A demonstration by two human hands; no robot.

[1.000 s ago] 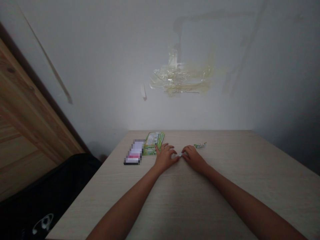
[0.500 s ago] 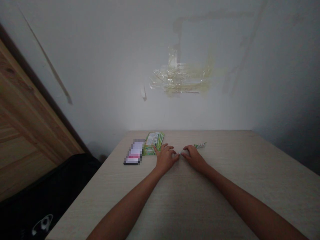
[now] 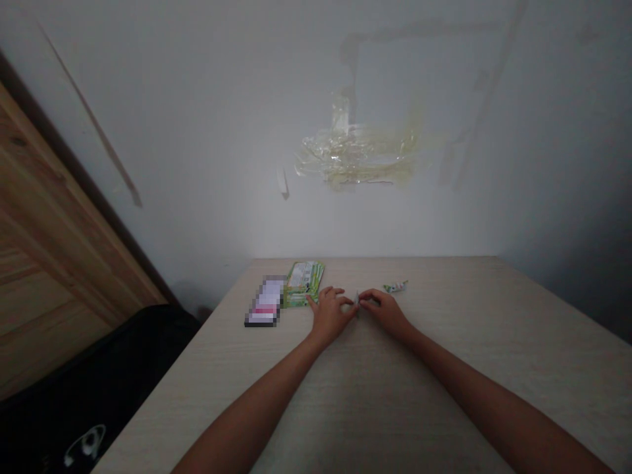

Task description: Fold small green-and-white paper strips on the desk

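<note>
A small whitish piece (image 3: 357,298), too small to make out its kind, stands between my two hands near the table's middle. My left hand (image 3: 332,312) pinches it from the left with thumb and forefinger, the other fingers spread. From the right, my right hand (image 3: 384,309) has its fingertips closed on the same piece. Just beyond the left hand lies a green and white printed packet (image 3: 303,283). A small green and white crumpled wrapper (image 3: 395,287) rests behind the right hand.
Left of the packet lies a phone-like device (image 3: 265,301), its screen blurred out. The pale wooden table (image 3: 464,309) meets a wall (image 3: 217,131) with peeling tape (image 3: 360,158). A black bag (image 3: 99,375) and wooden panelling (image 3: 44,230) stand to the left.
The small whitish piece now stands up more visibly between the fingertips. My hands have shifted slightly, the left a little to the right. The packet, wrapper and device stay put.
</note>
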